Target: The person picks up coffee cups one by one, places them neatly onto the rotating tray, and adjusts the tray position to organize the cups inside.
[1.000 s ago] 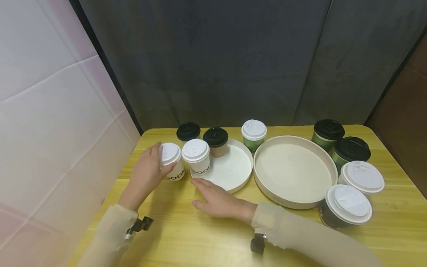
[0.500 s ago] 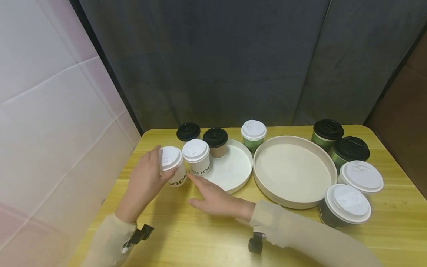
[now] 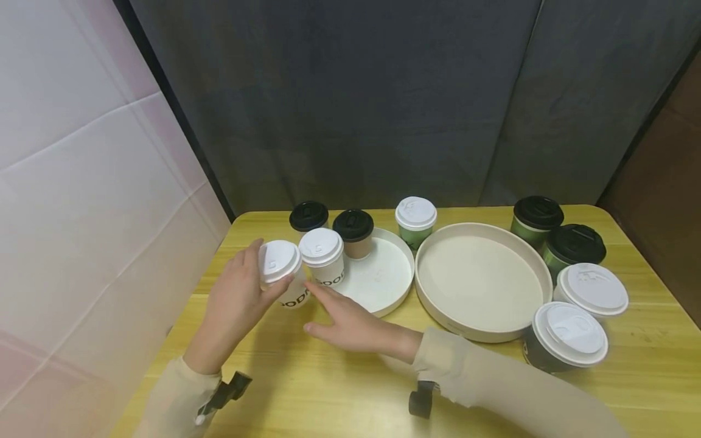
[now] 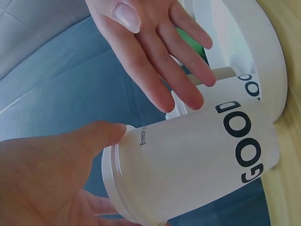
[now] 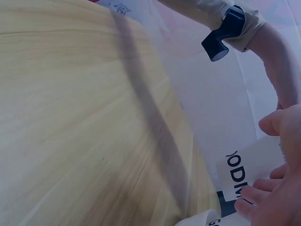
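Note:
My left hand [image 3: 235, 298] grips a white paper coffee cup [image 4: 188, 165] by its white lid, thumb on the near side. Black "GOOD" lettering runs round the cup's lower part in the left wrist view. Just right of it, my right hand [image 3: 347, 322] stretches out with straight fingers, fingertips close to the cup and nothing in its grasp. A second white cup [image 3: 323, 267] with a white lid stands at the left side of the white round tray [image 3: 386, 298]. Behind that one is a tan cup [image 3: 359, 248] with a black lid, also on the tray.
Another black-lidded cup [image 3: 308, 216] stands at the back left. A green cup [image 3: 415, 237] with a white lid is behind the trays. Right of centre lies a larger cream tray [image 3: 484, 280]. Several lidded cups, including a dark one [image 3: 547, 353], line its right side.
My left hand has brought the white cup slightly nearer and to the right. My right hand has shifted a little left and up, its fingertips now closer to that cup.

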The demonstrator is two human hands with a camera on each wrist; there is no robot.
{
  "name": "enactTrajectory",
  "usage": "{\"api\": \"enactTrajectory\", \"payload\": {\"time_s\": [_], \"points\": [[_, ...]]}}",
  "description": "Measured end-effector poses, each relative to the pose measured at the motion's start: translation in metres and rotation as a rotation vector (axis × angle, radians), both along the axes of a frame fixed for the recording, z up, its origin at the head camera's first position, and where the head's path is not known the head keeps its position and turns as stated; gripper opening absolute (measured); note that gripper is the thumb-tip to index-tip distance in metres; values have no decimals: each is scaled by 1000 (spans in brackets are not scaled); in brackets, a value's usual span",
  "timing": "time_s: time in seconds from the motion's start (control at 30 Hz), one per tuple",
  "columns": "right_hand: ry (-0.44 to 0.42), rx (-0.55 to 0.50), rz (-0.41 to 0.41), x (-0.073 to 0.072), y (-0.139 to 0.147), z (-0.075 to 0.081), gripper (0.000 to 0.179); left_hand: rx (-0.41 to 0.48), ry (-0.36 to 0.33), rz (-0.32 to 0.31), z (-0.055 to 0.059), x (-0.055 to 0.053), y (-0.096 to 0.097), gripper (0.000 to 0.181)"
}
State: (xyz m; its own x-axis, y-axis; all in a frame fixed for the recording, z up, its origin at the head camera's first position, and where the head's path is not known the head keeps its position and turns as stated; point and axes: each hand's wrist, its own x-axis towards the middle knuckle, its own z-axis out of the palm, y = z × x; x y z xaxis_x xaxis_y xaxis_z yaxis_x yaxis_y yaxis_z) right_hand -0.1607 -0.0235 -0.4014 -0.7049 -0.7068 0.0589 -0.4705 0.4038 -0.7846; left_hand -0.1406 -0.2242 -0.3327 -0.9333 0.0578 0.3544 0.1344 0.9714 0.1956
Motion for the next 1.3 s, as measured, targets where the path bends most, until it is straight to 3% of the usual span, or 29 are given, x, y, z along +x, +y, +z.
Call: {"api": "enactTrajectory", "payload": {"time_s": [0.27, 0.6, 1.3], "points": [[5, -24, -31, 8, 1, 8, 76, 21, 7, -16, 3, 3, 2, 84], [24, -73, -76, 9, 7, 6, 77, 39, 0, -47, 7, 7, 9, 82], [-44, -225, -192, 12, 18, 0, 73, 62, 20, -115, 4, 7, 25, 79]]}}
